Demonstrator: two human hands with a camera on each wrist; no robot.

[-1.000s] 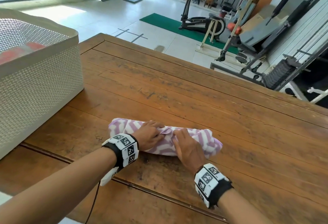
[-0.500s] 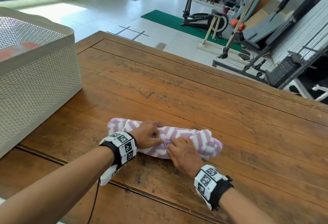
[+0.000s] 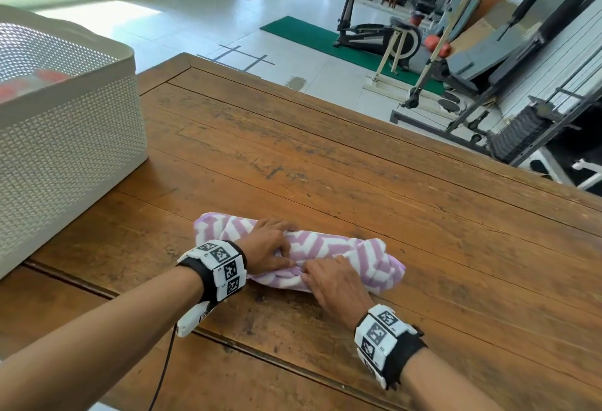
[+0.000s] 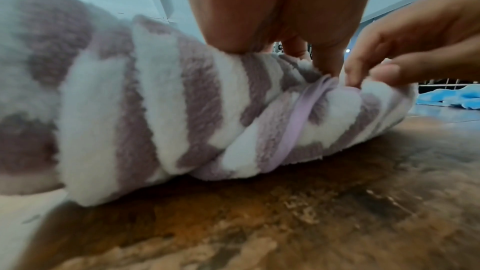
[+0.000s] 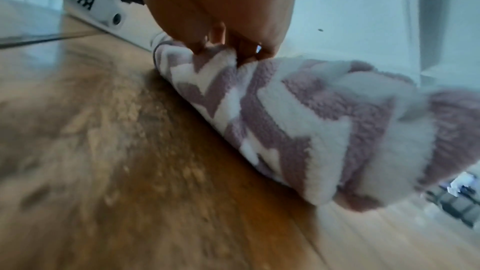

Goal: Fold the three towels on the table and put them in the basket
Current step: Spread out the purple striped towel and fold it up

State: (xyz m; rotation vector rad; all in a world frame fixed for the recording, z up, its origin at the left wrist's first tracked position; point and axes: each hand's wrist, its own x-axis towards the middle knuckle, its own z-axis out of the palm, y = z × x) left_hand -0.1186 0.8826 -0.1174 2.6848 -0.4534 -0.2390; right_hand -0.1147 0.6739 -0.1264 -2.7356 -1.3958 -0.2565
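A purple-and-white zigzag towel (image 3: 325,247) lies as a loose roll on the wooden table (image 3: 358,166), near its front edge. My left hand (image 3: 270,244) lies over the roll's left part with its fingers curled into the cloth. My right hand (image 3: 329,280) pinches the towel's lilac hem at the middle of the roll; the left wrist view shows that pinch, the right hand (image 4: 363,77) on the towel (image 4: 155,110). The right wrist view shows fingers dug into the towel (image 5: 298,120). A white perforated basket (image 3: 65,149) stands at the left, with something red inside.
A blue cloth (image 4: 454,98) lies on the table far to the right in the left wrist view. Beyond the table's far edge are a tiled floor, a green mat (image 3: 309,35) and gym machines (image 3: 391,35).
Both hands have stayed on the towel roll. The right hand's fingers have shifted a little toward me along the roll's middle; the roll itself has barely moved.
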